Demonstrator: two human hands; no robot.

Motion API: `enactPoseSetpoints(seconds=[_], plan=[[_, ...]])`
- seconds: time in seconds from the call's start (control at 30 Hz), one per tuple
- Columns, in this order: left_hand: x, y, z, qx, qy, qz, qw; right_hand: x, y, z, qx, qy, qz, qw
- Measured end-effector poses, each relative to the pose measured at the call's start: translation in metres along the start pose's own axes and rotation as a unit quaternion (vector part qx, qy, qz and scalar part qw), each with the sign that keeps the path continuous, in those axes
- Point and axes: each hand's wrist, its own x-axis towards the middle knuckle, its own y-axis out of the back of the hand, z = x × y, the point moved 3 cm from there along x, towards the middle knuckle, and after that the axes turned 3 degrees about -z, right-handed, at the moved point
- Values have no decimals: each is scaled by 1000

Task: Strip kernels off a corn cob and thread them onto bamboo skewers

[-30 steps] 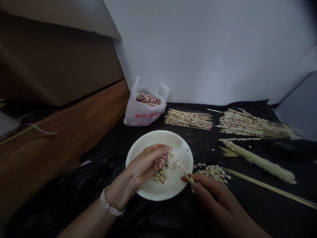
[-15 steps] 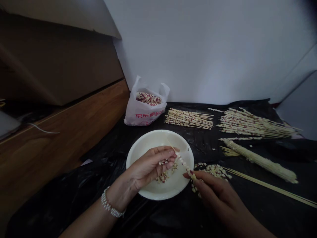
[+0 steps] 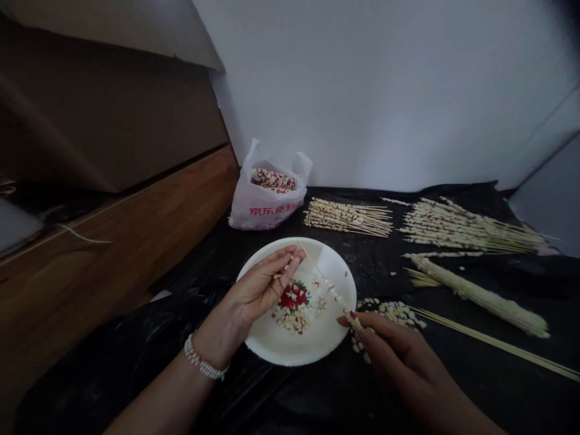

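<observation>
My right hand (image 3: pixel 401 353) is closed around the lower part of a thin skewer (image 3: pixel 336 294) threaded with cream and dark red corn kernels. The skewer slants up to the left over a white bowl (image 3: pixel 260 347), its upper end bare. At that tip, my left hand (image 3: pixel 258 290) is closed with fingertips bunched, holding a few pale corn kernels (image 3: pixel 277 276). In the bowl, loose kernels (image 3: pixel 292 320) lie around a red and green printed pattern. A beaded bracelet circles my left wrist.
Behind the bowl stands a white plastic bag (image 3: pixel 267 211) with corn cobs inside. Threaded skewers lie in two bundles (image 3: pixel 339 215) (image 3: pixel 453 226) on black sheeting. A stripped cob (image 3: pixel 484 296), bare sticks (image 3: pixel 493 340) and a kernel pile (image 3: pixel 394 312) are at the right.
My left hand has moved up and left, from the threaded kernels to the skewer's bare tip. More of the bowl's printed bottom shows. My right hand has hardly moved.
</observation>
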Motion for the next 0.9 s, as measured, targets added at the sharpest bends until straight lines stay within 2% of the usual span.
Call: enactPoseSetpoints(seconds=[0.13,0.37,0.5,0.7,0.9], plan=[[3,3,4,-23,-17,24,999,1,-1,-2,-2,10,3,1000],[3,5,9,-8,-45,-11,999,0,-2,-2,6,32,-10,999],[1,3,9,-7,-48,-5,999,0,-3,-3,9,28,-30,999],[6,5,10,-28,-31,1,999,0,-6,1,32,2,-52,998],[7,9,8,-21,-6,-15,1000,-1,-7,2,26,6,-52,998]])
